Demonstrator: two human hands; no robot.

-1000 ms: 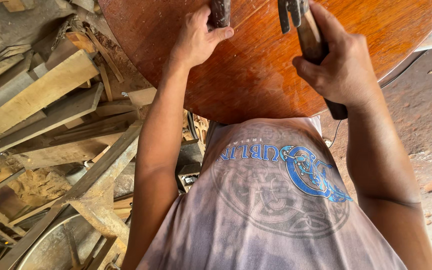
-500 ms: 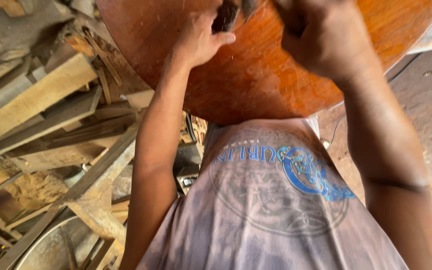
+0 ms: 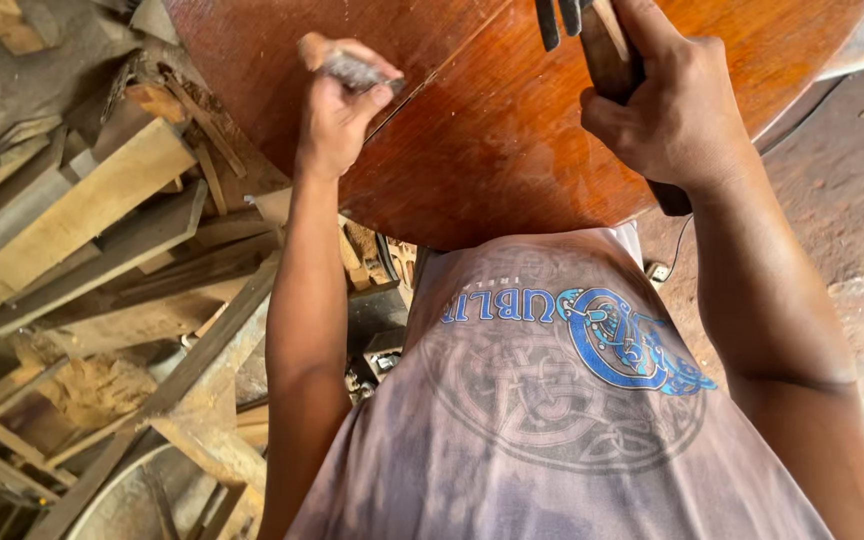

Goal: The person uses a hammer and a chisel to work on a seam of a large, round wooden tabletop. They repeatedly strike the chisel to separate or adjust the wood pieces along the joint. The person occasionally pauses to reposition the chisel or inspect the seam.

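The round wooden tabletop (image 3: pixel 512 130) is reddish-brown, glossy in places and scuffed pale near its front edge, with a thin straight seam across it. It stands before the person, above a dusty earth floor (image 3: pixel 852 200). Rough, pale offcut planks (image 3: pixel 82 220) lie stacked at the left.

The left hand (image 3: pixel 337 120) has its fingers curled tight around a chisel (image 3: pixel 347 65) with a worn wooden handle; its tip meets the seam. The right hand (image 3: pixel 677 110) is clenched on the dark handle of a claw hammer (image 3: pixel 602 50), raised over the tabletop.
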